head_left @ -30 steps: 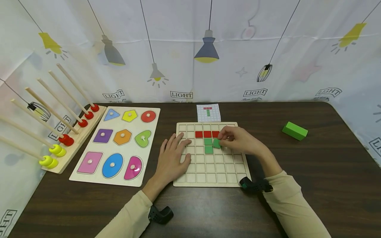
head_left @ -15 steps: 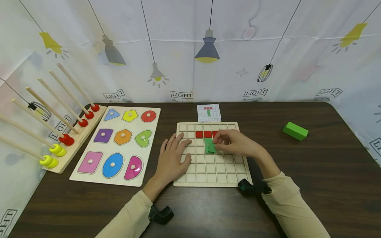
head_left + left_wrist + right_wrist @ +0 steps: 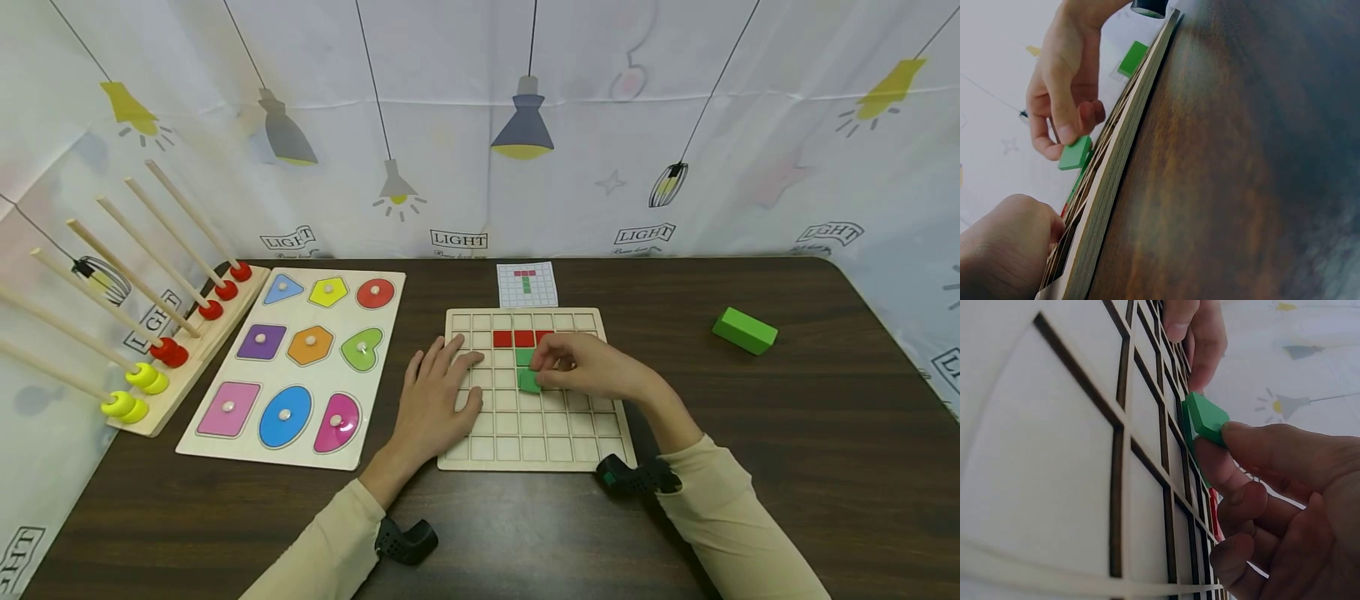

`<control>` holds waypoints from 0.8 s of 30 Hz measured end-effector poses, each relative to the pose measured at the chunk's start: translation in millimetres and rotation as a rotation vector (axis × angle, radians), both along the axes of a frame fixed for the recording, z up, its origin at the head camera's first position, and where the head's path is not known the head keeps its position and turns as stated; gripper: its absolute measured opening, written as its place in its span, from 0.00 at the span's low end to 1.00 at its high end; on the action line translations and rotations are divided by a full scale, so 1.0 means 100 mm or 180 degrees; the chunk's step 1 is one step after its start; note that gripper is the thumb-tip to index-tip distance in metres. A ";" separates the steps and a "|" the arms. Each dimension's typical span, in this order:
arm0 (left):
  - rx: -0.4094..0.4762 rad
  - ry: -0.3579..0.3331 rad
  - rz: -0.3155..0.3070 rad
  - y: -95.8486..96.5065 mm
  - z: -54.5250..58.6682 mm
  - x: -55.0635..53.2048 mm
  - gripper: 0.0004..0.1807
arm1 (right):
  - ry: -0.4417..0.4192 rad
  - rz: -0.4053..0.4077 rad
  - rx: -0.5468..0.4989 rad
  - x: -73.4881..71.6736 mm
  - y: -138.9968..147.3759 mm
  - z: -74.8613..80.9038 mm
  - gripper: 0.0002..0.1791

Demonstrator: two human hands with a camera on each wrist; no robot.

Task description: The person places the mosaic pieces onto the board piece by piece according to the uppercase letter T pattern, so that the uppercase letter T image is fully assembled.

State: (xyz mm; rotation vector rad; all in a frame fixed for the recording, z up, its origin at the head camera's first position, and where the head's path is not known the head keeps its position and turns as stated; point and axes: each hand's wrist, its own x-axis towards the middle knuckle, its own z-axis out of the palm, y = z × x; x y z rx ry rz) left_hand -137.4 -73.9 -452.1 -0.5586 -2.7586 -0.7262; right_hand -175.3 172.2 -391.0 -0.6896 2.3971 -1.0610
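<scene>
My right hand (image 3: pixel 588 367) pinches a green square tile (image 3: pixel 528 381) between thumb and index finger, over the wooden grid board (image 3: pixel 532 450). In the right wrist view the tile (image 3: pixel 1208 417) is tilted, its edge close above the board. Another green tile (image 3: pixel 523 357) lies in the grid below a row of red tiles (image 3: pixel 522 338), the right one partly hidden by the fingers. With fingers spread, my left hand (image 3: pixel 438 408) rests on the board's left side. Whether a tile lies under the held one is hidden.
Behind the board lies a card (image 3: pixel 527 285) printed with a red and green T shape. A knobbed shape puzzle (image 3: pixel 315 362) and a bead stacker with rods (image 3: pixel 172 367) stand to the left. On the right is a green block (image 3: pixel 744 331).
My right hand has moved left and slightly toward me, bringing the green tile from the right of the green column to its lower end. The left hand has stayed put.
</scene>
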 end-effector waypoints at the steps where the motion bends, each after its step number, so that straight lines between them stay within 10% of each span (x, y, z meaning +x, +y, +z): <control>1: 0.0000 0.0004 0.0001 0.00 0.00 0.00 0.21 | -0.0013 0.0012 0.0011 0.00 0.00 0.00 0.08; 24: 0.0036 -0.0008 -0.0006 0.00 0.01 0.00 0.21 | 0.0282 0.0229 0.0458 0.13 -0.15 0.08 0.03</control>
